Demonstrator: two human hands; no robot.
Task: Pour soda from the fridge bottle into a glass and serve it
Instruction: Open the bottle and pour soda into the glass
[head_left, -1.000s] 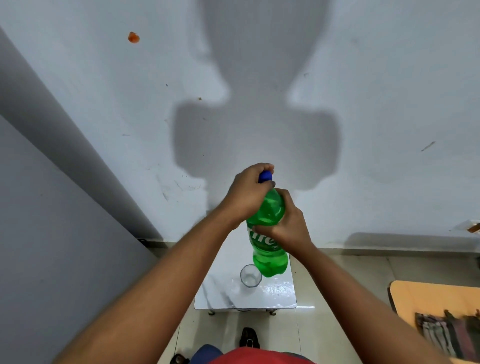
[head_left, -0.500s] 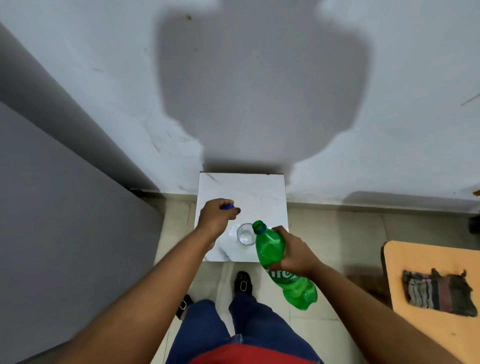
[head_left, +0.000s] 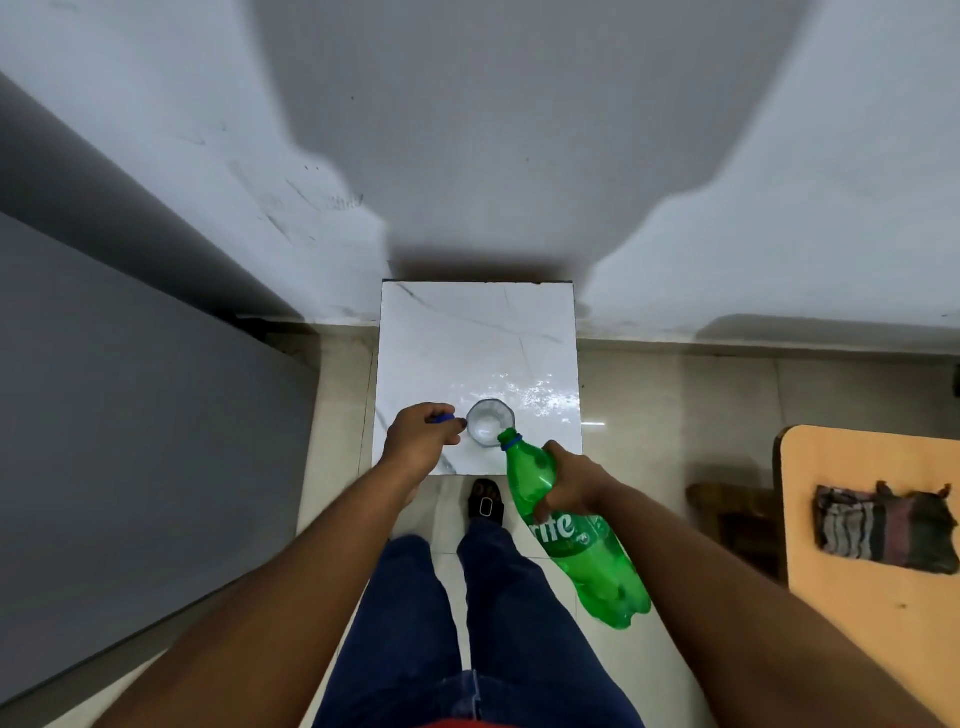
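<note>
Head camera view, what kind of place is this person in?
Probably a plain room in a home, not clearly a kitchen. A small white marble-look table stands against a bare scuffed wall on a tiled floor, and a folded cloth lies on a wooden surface to the right.

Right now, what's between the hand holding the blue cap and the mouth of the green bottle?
In the head view, only the glass on the white table sits between the left hand and the bottle mouth.
</note>
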